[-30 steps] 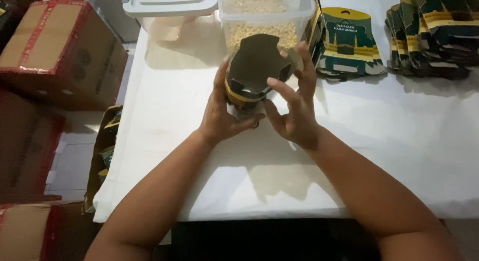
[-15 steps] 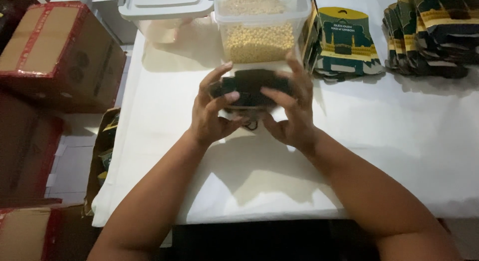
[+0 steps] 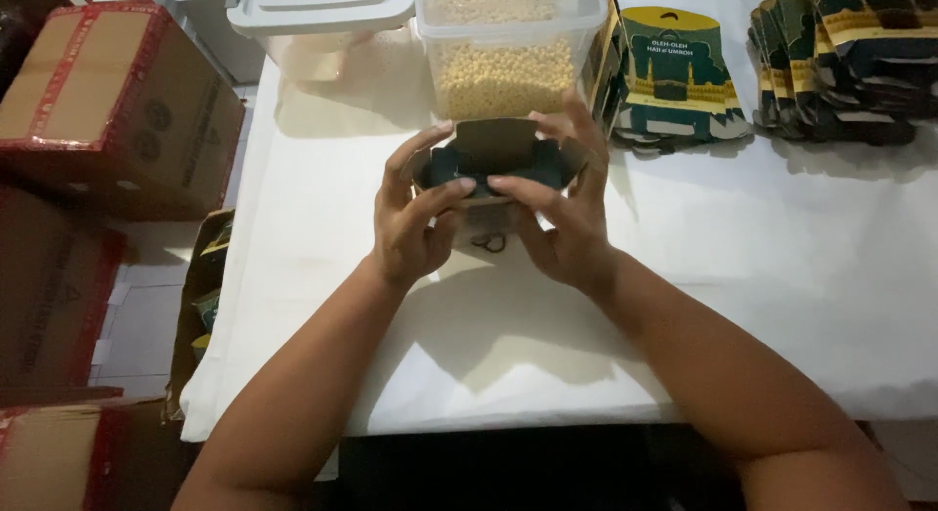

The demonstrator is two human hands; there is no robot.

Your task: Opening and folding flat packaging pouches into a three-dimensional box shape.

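carefully now: the small dark carton (image 3: 493, 164) is held just above the white tabletop (image 3: 782, 276), in front of the clear tub of pale beans (image 3: 508, 57). the left hand (image 3: 415, 218) and right hand (image 3: 562, 213) each pinch a side, thumbs pressing the front flap inward. i'd judge it best to keep the walls square and tuck the flaps evenly, without crushing the corners.

We are seeing a grain tub (image 3: 508, 52) sitting just behind our hands (image 3: 415, 228), flat pouches (image 3: 840, 62) lying to their right, cartons (image 3: 117, 110) standing left.
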